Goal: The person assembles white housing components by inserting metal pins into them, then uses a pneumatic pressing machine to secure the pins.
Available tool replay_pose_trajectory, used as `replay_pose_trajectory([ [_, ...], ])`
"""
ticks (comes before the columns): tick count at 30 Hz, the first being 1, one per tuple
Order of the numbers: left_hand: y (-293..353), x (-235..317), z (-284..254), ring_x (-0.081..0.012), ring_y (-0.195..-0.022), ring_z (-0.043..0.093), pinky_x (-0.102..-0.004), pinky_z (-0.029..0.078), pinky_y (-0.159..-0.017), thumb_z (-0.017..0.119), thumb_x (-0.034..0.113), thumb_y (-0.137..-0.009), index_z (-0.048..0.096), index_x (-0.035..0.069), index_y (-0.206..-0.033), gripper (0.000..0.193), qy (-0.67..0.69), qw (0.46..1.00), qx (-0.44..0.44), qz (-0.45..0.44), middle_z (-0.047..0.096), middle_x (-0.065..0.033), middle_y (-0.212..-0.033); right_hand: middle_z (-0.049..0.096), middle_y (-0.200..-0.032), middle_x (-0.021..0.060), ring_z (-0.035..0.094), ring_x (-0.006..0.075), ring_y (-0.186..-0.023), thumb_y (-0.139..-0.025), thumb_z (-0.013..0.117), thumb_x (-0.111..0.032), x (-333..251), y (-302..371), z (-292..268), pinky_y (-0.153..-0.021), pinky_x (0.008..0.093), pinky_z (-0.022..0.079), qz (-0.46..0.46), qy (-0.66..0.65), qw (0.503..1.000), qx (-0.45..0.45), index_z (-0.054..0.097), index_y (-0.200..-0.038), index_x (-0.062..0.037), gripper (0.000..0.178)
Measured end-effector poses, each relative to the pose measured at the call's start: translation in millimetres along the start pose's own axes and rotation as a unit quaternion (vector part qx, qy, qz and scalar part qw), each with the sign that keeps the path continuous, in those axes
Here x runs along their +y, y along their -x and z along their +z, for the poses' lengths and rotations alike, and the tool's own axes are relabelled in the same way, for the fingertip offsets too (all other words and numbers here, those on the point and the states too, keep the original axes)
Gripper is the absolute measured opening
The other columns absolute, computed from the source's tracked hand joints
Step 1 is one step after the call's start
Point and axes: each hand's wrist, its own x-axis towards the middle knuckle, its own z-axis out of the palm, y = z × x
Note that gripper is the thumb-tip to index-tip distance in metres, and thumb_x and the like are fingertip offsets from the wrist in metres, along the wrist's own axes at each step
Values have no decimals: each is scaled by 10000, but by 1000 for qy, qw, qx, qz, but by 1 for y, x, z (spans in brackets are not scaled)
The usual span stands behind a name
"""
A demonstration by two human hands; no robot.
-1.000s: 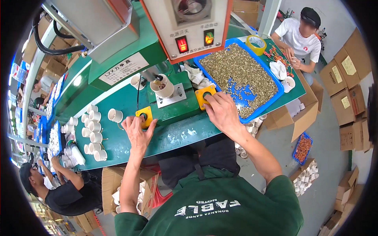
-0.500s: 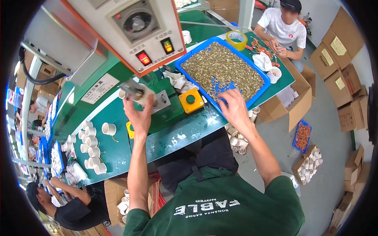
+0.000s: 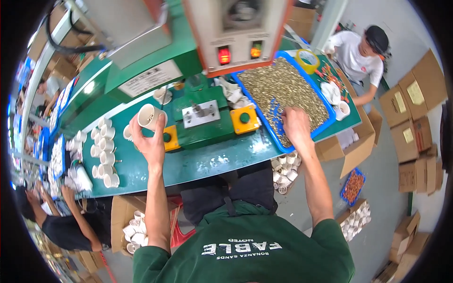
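My left hand point(image 3: 150, 144) grips a white cup-shaped socket point(image 3: 147, 117) between thumb and fingers, its open end tilted toward me with small holes showing inside. It is held left of a green press base point(image 3: 198, 134), whose metal plate point(image 3: 200, 114) carries upright pins. Over the near part of a blue tray point(image 3: 322, 126), my right hand point(image 3: 297, 125) has its fingers curled down into many small brass-coloured metal pieces point(image 3: 278, 80). The fingertips are hidden, so whatever they pinch does not show.
Yellow button boxes point(image 3: 245, 120) flank the press, below a lit control panel point(image 3: 240, 37). Several white sockets point(image 3: 107, 157) stand in rows at the left. Tape point(image 3: 307, 61) lies behind the tray. Co-workers sit at the right point(image 3: 361, 56) and lower left point(image 3: 66, 221).
My left hand has moved left from the press plate, and the socket's open end now shows. My right hand has reached further into the tray, fingers curled. The view has shifted.
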Motion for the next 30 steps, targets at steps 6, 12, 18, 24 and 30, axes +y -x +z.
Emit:
replay_pose_trajectory([
  [6, -11, -61, -72, -306, -1120, 544, -414, 403, -981, 839, 345, -746, 604, 11, -1187, 601, -228, 972, 28, -43, 594, -151, -1159, 632, -845, 214, 609, 403, -844, -807, 622, -30, -5, 0, -11, -756, 497, 486, -13, 15, 998, -54, 646, -848, 8, 62],
  [12, -26, -100, -129, -318, -1177, 514, -472, 287, -1045, 780, 394, -767, 595, 70, -1219, 586, -343, 936, 40, -68, 600, -159, -1168, 615, -848, 198, 582, 383, -864, -813, 617, -4, -7, 3, -19, -791, 479, 463, -41, -7, 998, -54, 619, -835, 16, 30],
  [18, -24, -125, -160, -312, -1187, 478, -492, 329, -983, 764, 309, -758, 613, 71, -1200, 525, -454, 884, -59, -90, 601, -130, -1186, 649, -828, 201, 624, 359, -789, -849, 620, -9, -13, 2, -30, -727, 443, 489, 0, -70, 997, -36, 635, -894, 32, 62],
  [24, -49, -137, -139, -351, -1239, 430, -507, 382, -961, 770, 284, -780, 594, 107, -1254, 535, -471, 881, -46, 19, 474, -154, -1337, 656, -716, 128, 595, 174, -601, -820, 656, -11, -17, 6, -30, -602, 321, 488, 72, -183, 980, -35, 674, -870, 31, 68],
  [30, -133, -154, -31, -385, -1213, 461, -506, 407, -979, 733, 449, -820, 528, 70, -1330, 668, -299, 950, -52, 77, 495, -218, -1304, 598, -680, -21, 489, 31, -592, -834, 683, 4, -12, 16, -14, -541, 210, 405, 95, -223, 970, -27, 682, -870, 15, 37],
])
